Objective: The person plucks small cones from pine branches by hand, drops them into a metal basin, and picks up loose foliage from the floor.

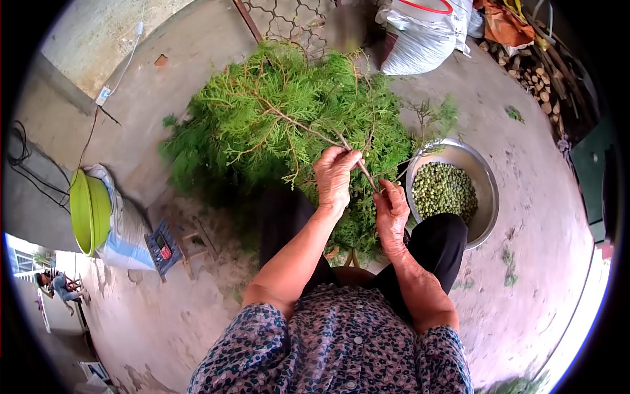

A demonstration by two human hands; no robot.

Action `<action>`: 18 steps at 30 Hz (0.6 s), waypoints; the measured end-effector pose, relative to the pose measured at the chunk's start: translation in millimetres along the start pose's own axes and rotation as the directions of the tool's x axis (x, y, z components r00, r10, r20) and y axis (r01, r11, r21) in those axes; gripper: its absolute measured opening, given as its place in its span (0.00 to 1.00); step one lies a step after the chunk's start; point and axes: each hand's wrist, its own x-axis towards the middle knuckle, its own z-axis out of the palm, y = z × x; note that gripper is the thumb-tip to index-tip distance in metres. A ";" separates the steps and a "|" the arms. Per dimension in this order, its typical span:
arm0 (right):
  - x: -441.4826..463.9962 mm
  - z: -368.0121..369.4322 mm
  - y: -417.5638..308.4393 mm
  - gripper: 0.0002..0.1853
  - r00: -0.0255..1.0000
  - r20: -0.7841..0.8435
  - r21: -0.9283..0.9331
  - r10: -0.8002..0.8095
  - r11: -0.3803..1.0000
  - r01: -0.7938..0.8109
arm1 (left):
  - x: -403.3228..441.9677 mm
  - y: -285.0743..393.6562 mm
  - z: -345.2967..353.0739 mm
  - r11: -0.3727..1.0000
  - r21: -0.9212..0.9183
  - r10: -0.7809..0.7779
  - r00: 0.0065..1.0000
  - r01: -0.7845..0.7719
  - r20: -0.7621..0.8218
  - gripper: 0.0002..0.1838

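A leafy conifer branch [303,125] with a thin brown stem reaches across a heap of green foliage [216,125] in front of me. My left hand [335,176] is closed around its stem. Lower down, my right hand [392,213] pinches close to the cut end of the same branch, fingertips pressed together. Whether a small piece also sits in those fingers I cannot make out. Right of that hand stands a metal bowl [492,190], partly filled with small round green cones [446,190]. My knee overlaps the bowl's near edge.
At left a yellow-green basin [92,210] stands beside a pale sack [128,230] and a small stool with a phone [161,244]. White sacks [420,43] and stacked firewood [541,85] are at the back right. A person [62,287] sits far left.
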 end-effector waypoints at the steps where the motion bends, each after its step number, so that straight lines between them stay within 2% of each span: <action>1: -0.8 -0.1 -0.1 0.18 0.998 -0.009 0.006 0.061 0.998 -0.061 | 1.5 -0.3 -0.5 1.000 -0.003 0.009 1.000 -0.009 0.006 0.04; 2: -3.4 1.5 4.3 0.16 0.991 -0.017 0.079 0.131 0.988 -0.130 | 1.8 -0.6 -1.4 1.000 0.002 0.011 1.000 -0.011 0.008 0.03; 3: -4.4 1.7 3.5 0.16 0.991 -0.018 0.074 0.134 0.988 -0.132 | 1.0 -0.1 -1.2 1.000 0.000 0.006 1.000 -0.006 0.008 0.03; 5: -5.5 3.1 1.2 0.15 0.977 -0.028 0.233 0.213 0.951 -0.201 | -0.1 0.9 -0.1 1.000 -0.022 0.016 1.000 -0.017 -0.024 0.02; 6: -3.6 1.0 -1.1 0.13 0.986 -0.019 0.171 0.167 0.972 -0.161 | -0.6 1.3 -1.0 0.999 -0.043 0.025 1.000 -0.025 -0.003 0.02; 11: -7.4 -0.2 -6.6 0.11 0.981 0.059 0.125 0.184 0.974 -0.190 | 1.2 2.8 -14.6 0.998 -0.029 -0.058 0.995 0.061 0.083 0.04; 13: -9.1 1.6 -8.8 0.10 0.994 0.084 0.130 0.072 0.988 -0.082 | 2.8 5.6 -18.7 0.985 -0.013 -0.170 0.978 0.173 0.124 0.04; 14: -9.2 0.9 -12.1 0.10 0.997 0.076 0.096 0.010 0.995 -0.018 | 5.2 4.6 -22.1 0.979 -0.032 -0.196 0.970 0.202 0.145 0.05; 15: -7.5 0.5 -17.7 0.10 0.997 0.077 0.096 0.013 0.995 -0.020 | 6.1 5.9 -23.4 0.978 -0.031 -0.198 0.970 0.204 0.144 0.05; 17: -4.6 -1.3 -25.9 0.11 0.990 0.084 0.030 -0.117 0.993 0.115 | 7.0 7.4 -25.0 0.963 -0.086 -0.238 0.958 0.254 0.161 0.06; 18: -4.6 -2.7 -27.7 0.11 0.990 0.083 0.029 -0.115 0.993 0.113 | 7.6 7.1 -26.6 0.959 -0.087 -0.250 0.952 0.268 0.175 0.07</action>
